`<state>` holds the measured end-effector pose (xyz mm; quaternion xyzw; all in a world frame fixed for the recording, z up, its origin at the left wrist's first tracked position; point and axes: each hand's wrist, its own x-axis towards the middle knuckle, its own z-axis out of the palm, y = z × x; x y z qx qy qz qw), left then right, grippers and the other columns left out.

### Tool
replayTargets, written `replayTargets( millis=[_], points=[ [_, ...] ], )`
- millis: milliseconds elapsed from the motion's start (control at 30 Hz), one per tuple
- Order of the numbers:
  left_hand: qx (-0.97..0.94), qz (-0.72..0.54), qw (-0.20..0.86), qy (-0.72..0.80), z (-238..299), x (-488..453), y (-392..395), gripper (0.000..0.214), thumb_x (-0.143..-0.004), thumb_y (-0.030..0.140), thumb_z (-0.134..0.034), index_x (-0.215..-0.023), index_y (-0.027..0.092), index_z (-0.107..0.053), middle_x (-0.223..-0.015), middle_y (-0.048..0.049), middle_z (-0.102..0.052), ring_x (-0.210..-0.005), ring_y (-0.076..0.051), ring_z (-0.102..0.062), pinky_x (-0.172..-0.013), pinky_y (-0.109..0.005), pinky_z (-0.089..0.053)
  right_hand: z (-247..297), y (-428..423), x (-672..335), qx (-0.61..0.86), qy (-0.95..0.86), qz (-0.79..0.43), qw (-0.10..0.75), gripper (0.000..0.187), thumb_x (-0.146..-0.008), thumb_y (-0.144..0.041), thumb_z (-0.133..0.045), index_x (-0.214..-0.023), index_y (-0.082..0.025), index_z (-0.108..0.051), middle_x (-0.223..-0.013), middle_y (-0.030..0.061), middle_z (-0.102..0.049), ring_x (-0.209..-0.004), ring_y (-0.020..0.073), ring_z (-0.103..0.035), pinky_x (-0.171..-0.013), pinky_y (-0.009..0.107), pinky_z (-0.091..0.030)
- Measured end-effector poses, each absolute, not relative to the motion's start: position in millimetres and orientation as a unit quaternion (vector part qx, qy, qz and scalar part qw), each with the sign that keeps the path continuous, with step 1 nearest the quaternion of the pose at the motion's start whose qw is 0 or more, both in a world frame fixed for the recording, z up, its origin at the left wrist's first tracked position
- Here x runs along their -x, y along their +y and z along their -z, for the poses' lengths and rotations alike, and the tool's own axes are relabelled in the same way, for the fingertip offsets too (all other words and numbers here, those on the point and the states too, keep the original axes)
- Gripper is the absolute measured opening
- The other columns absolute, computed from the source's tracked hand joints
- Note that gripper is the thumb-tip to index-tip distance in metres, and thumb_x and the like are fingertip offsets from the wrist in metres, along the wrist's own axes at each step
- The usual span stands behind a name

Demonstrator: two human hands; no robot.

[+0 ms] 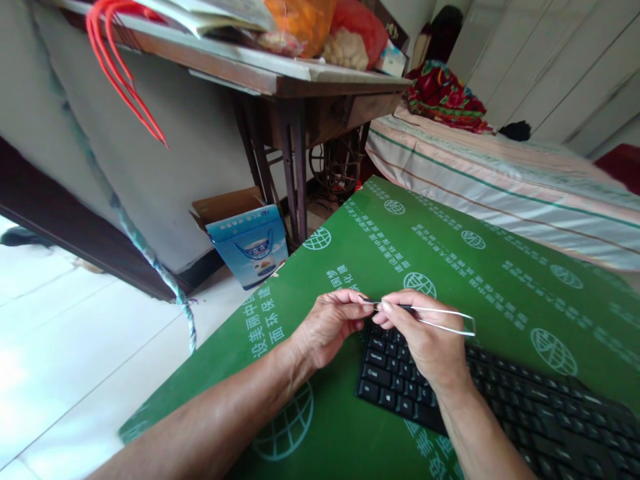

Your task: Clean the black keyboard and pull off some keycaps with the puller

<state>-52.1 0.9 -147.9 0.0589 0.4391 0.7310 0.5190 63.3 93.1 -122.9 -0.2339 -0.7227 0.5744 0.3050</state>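
My left hand (333, 321) is closed in a pinch, thumb against forefinger, on a small dark piece (367, 300) too small to name. Fingertips nearly meet between it and my right hand (420, 330). That right hand grips a wire keycap puller (447, 320) by its dark handle, mostly hidden in the fingers. Two thin silvery wires stick out to the right and bend at their far end. Below both hands lies a black keyboard (395, 383), partly covered by my right hand and forearm. It rests on a green board (345, 267) printed with pale characters and globe marks.
A blue carton (250, 243) stands on the floor beyond the board's left edge. Behind it is a wooden sewing-machine table (320, 90) with bags and papers on top and red cord (125, 80) hanging off. A bed (500, 173) with striped cover borders the far side.
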Motion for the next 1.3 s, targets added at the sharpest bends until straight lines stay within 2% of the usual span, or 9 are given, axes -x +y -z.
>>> replayTargets(
  millis=[267, 400, 733, 1000, 1167, 1300],
  points=[
    [-0.102, -0.697, 0.524, 0.478, 143, 53, -1, 0.013, -0.056, 0.015, -0.077, -0.066, 0.013, -0.07, -0.066, -0.0029, -0.068, -0.064, -0.013, -0.059, -0.059, -0.024, -0.038, 106, 101, -72, 0.253, -0.748, -0.548, 0.276, 0.011, -0.077, -0.026, -0.065, -0.08, -0.017, -0.07, -0.069, 0.0045, -0.072, -0.063, 0.0179, -0.068, -0.058, 0.028, -0.056],
    [-0.114, -0.672, 0.503, 0.531, 146, 56, 1, 0.006, -0.059, 0.014, -0.074, -0.064, 0.014, -0.07, -0.065, -0.0044, -0.068, -0.061, -0.012, -0.058, -0.056, -0.023, -0.038, 105, 112, -77, 0.283, -0.763, -0.527, 0.246, 0.013, -0.075, -0.027, -0.065, -0.078, -0.016, -0.071, -0.066, 0.0048, -0.071, -0.06, 0.0175, -0.067, -0.052, 0.026, -0.054],
    [-0.102, -0.658, 0.47, 0.58, 150, 59, 4, 0.003, -0.059, 0.013, -0.07, -0.062, 0.014, -0.069, -0.066, -0.0025, -0.066, -0.058, -0.01, -0.056, -0.052, -0.021, -0.038, 114, 123, -75, 0.329, -0.766, -0.509, 0.216, 0.013, -0.073, -0.027, -0.065, -0.075, -0.015, -0.071, -0.061, 0.0039, -0.07, -0.053, 0.0152, -0.064, -0.047, 0.023, -0.05],
    [-0.13, -0.658, 0.43, 0.604, 148, 62, 6, 0.001, -0.059, 0.013, -0.068, -0.06, 0.014, -0.068, -0.061, -0.0023, -0.064, -0.054, -0.009, -0.053, -0.047, -0.02, -0.036, 116, 123, -70, 0.297, -0.806, -0.478, 0.184, 0.012, -0.074, -0.024, -0.061, -0.073, -0.016, -0.07, -0.06, 0.0017, -0.069, -0.055, 0.0155, -0.065, -0.052, 0.025, -0.051],
    [-0.17, -0.635, 0.413, 0.63, 149, 65, 7, 0.003, -0.061, 0.015, -0.065, -0.061, 0.013, -0.068, -0.057, -0.0004, -0.061, -0.05, -0.009, -0.049, -0.045, -0.02, -0.036, 109, 122, -62, 0.287, -0.834, -0.449, 0.144, 0.011, -0.073, -0.019, -0.06, -0.076, -0.016, -0.07, -0.057, -0.0002, -0.068, -0.053, 0.0153, -0.065, -0.049, 0.023, -0.048],
    [-0.214, -0.594, 0.406, 0.66, 150, 66, 7, 0.006, -0.064, 0.017, -0.064, -0.066, 0.013, -0.068, -0.056, 0.0015, -0.06, -0.048, -0.008, -0.046, -0.046, -0.02, -0.035, 103, 124, -54, 0.28, -0.863, -0.406, 0.106, 0.011, -0.072, -0.018, -0.058, -0.072, -0.017, -0.069, -0.054, -0.0011, -0.065, -0.049, 0.0139, -0.061, -0.046, 0.022, -0.044]
  ],
)
